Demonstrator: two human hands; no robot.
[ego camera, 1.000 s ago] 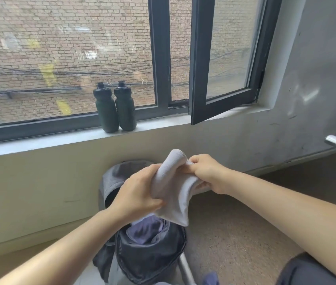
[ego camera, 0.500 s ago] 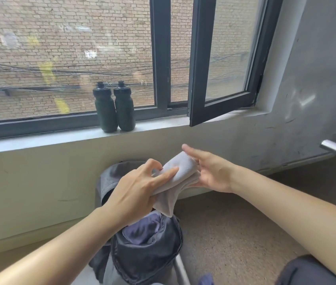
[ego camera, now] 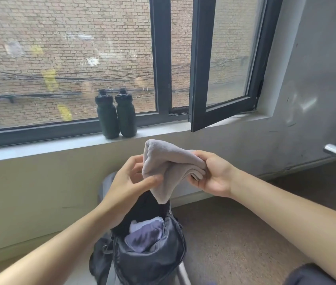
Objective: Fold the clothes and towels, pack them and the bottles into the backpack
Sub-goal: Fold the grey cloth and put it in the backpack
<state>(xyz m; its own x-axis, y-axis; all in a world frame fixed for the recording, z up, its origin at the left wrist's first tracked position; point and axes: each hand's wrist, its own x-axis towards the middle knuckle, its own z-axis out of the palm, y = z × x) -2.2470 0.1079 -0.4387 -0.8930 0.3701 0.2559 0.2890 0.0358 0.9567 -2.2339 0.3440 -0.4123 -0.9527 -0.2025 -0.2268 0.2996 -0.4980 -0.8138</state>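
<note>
Folding is under way: left hand (ego camera: pixel 129 183) and right hand (ego camera: pixel 214 175) pinch the grey towel (ego camera: pixel 166 159) above the open backpack (ego camera: pixel 152 262); tucking it inside likely comes next.

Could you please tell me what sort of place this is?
Probably a bare indoor corner of a city building: a dark-framed window looks onto a brick wall close outside, the grey wall is scuffed, and the floor is speckled.
</note>
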